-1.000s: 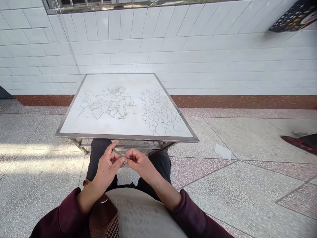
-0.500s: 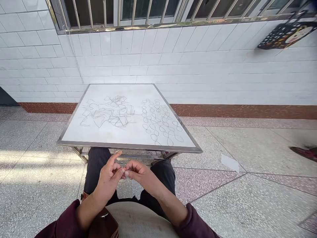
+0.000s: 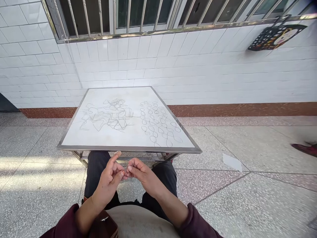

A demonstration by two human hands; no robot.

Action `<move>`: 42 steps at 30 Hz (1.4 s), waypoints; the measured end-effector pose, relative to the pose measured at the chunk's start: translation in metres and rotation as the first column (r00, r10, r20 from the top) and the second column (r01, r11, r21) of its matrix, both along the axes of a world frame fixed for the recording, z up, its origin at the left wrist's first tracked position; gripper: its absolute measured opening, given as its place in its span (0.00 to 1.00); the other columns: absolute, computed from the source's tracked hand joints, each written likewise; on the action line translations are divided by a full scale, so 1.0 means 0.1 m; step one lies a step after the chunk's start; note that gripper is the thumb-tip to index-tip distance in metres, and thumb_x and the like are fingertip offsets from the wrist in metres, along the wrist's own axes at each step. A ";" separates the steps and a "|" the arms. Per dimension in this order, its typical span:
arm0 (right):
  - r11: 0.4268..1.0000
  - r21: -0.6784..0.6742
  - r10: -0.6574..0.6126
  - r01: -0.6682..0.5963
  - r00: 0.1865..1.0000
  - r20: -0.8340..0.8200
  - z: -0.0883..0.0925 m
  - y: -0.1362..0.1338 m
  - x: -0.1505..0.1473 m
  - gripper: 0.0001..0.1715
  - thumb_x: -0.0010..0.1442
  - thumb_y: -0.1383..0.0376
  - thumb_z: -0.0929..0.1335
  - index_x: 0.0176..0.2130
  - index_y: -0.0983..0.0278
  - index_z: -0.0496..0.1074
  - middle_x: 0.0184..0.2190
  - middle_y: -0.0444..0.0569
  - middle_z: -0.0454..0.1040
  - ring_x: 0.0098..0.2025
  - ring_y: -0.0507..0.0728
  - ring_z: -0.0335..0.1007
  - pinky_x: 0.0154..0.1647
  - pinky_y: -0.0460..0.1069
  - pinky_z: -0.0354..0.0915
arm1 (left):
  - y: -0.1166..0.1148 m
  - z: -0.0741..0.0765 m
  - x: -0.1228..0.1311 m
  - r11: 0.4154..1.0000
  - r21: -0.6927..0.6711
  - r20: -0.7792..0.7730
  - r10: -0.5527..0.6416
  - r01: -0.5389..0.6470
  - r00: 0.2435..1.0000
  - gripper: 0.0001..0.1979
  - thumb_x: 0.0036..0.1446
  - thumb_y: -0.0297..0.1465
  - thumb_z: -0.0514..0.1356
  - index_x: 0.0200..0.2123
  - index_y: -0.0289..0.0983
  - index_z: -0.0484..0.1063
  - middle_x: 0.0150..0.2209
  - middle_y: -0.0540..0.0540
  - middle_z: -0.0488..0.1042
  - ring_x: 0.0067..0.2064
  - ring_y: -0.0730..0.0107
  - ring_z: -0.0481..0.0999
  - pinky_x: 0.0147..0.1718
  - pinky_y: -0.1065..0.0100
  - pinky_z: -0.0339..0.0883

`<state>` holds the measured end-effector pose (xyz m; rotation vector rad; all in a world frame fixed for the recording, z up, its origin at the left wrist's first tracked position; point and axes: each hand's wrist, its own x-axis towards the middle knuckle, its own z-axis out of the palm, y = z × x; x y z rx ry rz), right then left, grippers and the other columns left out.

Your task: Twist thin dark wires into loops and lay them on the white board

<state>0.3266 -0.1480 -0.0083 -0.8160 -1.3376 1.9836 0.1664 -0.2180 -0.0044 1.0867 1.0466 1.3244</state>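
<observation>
"What are the hands doing?"

"The left hand (image 3: 107,183) and the right hand (image 3: 146,175) are raised over the person's lap, just short of the near edge of the tabletop (image 3: 128,149), and they meet at the fingertips."

"Open or closed?"

"Mostly curled. The left index finger (image 3: 117,155) sticks up and the left thumb (image 3: 119,176) bends in, while the right fingers (image 3: 135,164) curve toward it. They look pinched together, but I can't tell if they grip anything. Whatever lies between them is too small to make out."

"And on the tabletop?"

"It's white with a steel rim, on a metal frame. A zigzag tangle of thin dark strands (image 3: 107,115) lies on the left, and rows of linked loops (image 3: 158,124) lie on the right, just beside it. They could be wire, but I can't tell from here. Neither hand touches them."

"What's around the person?"

"Dark trousers (image 3: 95,167) and maroon sleeves (image 3: 195,219). Behind the tabletop is a white tiled wall (image 3: 123,62) under a barred window (image 3: 138,16), with a patterned bag (image 3: 276,38) hanging at upper right. A scrap of white paper (image 3: 232,162) lies on the terrazzo floor (image 3: 260,201), and a dark red shoe (image 3: 305,149) shows at the right edge."
</observation>
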 end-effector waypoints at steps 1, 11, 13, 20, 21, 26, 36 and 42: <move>1.000 -0.031 0.000 -0.001 1.000 -0.029 0.00 -0.01 0.00 0.18 0.58 0.51 0.72 0.35 0.61 0.67 0.29 0.43 0.71 0.33 0.54 0.67 0.41 0.52 0.62 | -0.01 0.01 0.00 1.000 0.006 0.006 -0.006 0.006 1.000 0.32 0.64 0.36 0.59 0.67 0.46 0.52 0.37 0.49 0.73 0.40 0.68 0.75 0.43 0.63 0.70; 0.984 -0.180 -0.013 -0.007 0.994 -0.110 0.00 -0.02 -0.02 0.22 0.50 0.52 0.78 0.32 0.63 0.68 0.26 0.41 0.70 0.27 0.50 0.63 0.34 0.48 0.60 | -0.06 0.04 0.02 0.998 -0.050 0.006 0.038 -0.038 0.999 0.39 0.62 0.34 0.61 0.70 0.49 0.43 0.33 0.53 0.72 0.33 0.73 0.74 0.29 0.73 0.66; 0.981 -0.191 -0.007 -0.015 0.994 -0.113 0.01 -0.02 -0.03 0.22 0.49 0.52 0.78 0.31 0.63 0.69 0.25 0.40 0.70 0.27 0.50 0.63 0.33 0.47 0.60 | -0.07 0.05 0.03 0.997 -0.052 -0.027 0.050 -0.052 0.998 0.40 0.62 0.35 0.62 0.70 0.48 0.42 0.32 0.53 0.73 0.32 0.73 0.74 0.27 0.74 0.64; 0.974 -0.214 -0.100 0.076 0.990 -0.101 0.02 -0.02 -0.05 0.22 0.48 0.52 0.78 0.31 0.62 0.69 0.24 0.41 0.69 0.26 0.50 0.61 0.32 0.47 0.60 | -0.10 0.02 0.08 0.998 -0.018 0.039 0.060 -0.059 0.997 0.42 0.60 0.35 0.64 0.70 0.51 0.42 0.38 0.51 0.75 0.39 0.70 0.75 0.40 0.66 0.69; 0.973 -0.206 -0.123 0.100 0.987 -0.105 0.02 -0.02 -0.05 0.22 0.48 0.52 0.78 0.31 0.62 0.69 0.25 0.41 0.70 0.26 0.50 0.62 0.32 0.48 0.60 | -0.09 0.01 0.08 0.999 -0.015 0.060 0.052 -0.051 0.997 0.41 0.60 0.35 0.64 0.69 0.51 0.43 0.39 0.50 0.75 0.41 0.69 0.75 0.43 0.65 0.69; 0.973 -0.196 -0.146 0.119 0.981 -0.130 0.03 -0.02 -0.04 0.21 0.51 0.52 0.77 0.31 0.62 0.69 0.26 0.41 0.70 0.27 0.51 0.62 0.33 0.49 0.60 | -0.08 -0.02 0.08 0.999 -0.013 0.035 0.049 -0.048 0.998 0.39 0.62 0.35 0.61 0.70 0.49 0.43 0.36 0.51 0.74 0.39 0.69 0.74 0.42 0.64 0.69; 0.975 -0.206 -0.119 0.084 0.980 -0.161 0.03 -0.02 -0.04 0.20 0.51 0.53 0.77 0.31 0.62 0.69 0.27 0.41 0.70 0.28 0.51 0.63 0.34 0.49 0.60 | -0.09 -0.05 0.07 0.995 0.017 -0.045 0.100 -0.100 0.994 0.35 0.63 0.35 0.60 0.69 0.48 0.48 0.35 0.51 0.72 0.40 0.68 0.72 0.47 0.63 0.66; 0.970 -0.219 -0.142 0.102 0.974 -0.178 0.02 -0.02 -0.06 0.20 0.50 0.53 0.77 0.31 0.63 0.69 0.27 0.41 0.71 0.28 0.50 0.64 0.35 0.49 0.61 | -0.06 -0.06 0.12 0.994 -0.028 0.183 0.112 -0.108 0.977 0.33 0.61 0.32 0.63 0.66 0.50 0.54 0.33 0.53 0.71 0.38 0.72 0.72 0.46 0.65 0.66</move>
